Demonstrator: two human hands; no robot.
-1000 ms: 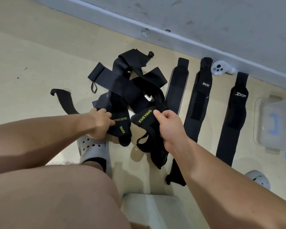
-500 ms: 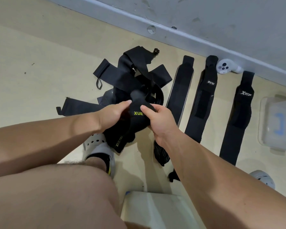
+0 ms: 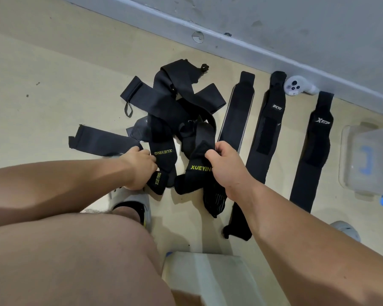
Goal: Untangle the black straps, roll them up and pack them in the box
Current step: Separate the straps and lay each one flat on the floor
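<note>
Left hand (image 3: 139,167), right hand (image 3: 224,166) grip tangled straps (image 3: 175,111)

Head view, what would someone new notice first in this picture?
The tangled heap of black straps in the middle of the floor stands out first, with the left hand and right hand each gripping one of its XUEYING-lettered ends at the near edge. To its right, three flat straps lie side by side, and a clear box with blue latches sits at the right edge.
</note>
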